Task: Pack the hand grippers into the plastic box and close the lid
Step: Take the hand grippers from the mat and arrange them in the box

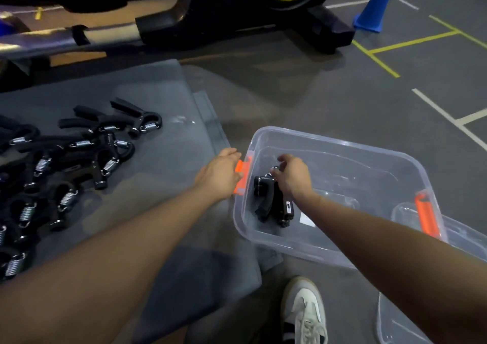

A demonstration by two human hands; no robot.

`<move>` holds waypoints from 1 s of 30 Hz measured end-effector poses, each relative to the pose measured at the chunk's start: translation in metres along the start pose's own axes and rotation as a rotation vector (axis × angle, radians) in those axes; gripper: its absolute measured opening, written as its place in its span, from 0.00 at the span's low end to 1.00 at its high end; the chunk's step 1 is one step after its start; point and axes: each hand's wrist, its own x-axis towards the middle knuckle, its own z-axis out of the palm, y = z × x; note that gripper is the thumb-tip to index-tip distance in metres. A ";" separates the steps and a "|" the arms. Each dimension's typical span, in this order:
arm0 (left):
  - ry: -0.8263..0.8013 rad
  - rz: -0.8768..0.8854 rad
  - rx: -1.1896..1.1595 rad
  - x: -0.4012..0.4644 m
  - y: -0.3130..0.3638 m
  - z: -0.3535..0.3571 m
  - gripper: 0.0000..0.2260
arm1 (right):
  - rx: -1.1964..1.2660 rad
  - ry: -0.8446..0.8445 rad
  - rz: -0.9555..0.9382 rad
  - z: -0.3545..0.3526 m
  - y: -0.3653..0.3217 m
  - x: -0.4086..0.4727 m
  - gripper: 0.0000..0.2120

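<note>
Landmark: clear plastic box (342, 254), lidless, standing on the grey floor with an orange latch at each short end.

Right hand (293, 176): reaches down inside the box at its left end; the fingers curl over the spring end of a black hand gripper (272, 201) and hold it from above.

Held gripper: directly under and just nearer the camera than the right hand, handles pointing toward the box's near wall, low inside the box; whether it is one gripper or two stacked I cannot tell.

Left hand (220, 176): outside the box at its left short wall, fingers bent against the left orange latch (243, 176); whether they grip the latch or only press on it I cannot tell.

Loose hand grippers (79, 153): a black heap with silver springs, well to the left of the box, lying on a grey mat (163, 122).

Right orange latch (427, 215): on the box's right end.

Lid (395, 325): clear, lying on the floor at the box's near right corner.

Shoe (305, 312): white, just in front of the box's near wall.

Blue cone (375, 7): far behind the box.

Exercise bike (237, 8): far behind the box, to the left of the cone.
</note>
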 end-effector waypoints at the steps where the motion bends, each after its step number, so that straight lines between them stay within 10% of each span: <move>1: 0.036 -0.023 -0.007 -0.008 -0.006 -0.008 0.24 | 0.017 0.012 -0.051 0.000 -0.012 -0.004 0.19; 16: 0.247 -0.569 0.008 -0.177 -0.194 -0.090 0.21 | -0.025 -0.377 -0.404 0.151 -0.199 -0.102 0.23; 30: 0.281 -0.701 -0.020 -0.226 -0.322 -0.097 0.29 | -0.018 -0.451 -0.418 0.273 -0.256 -0.142 0.20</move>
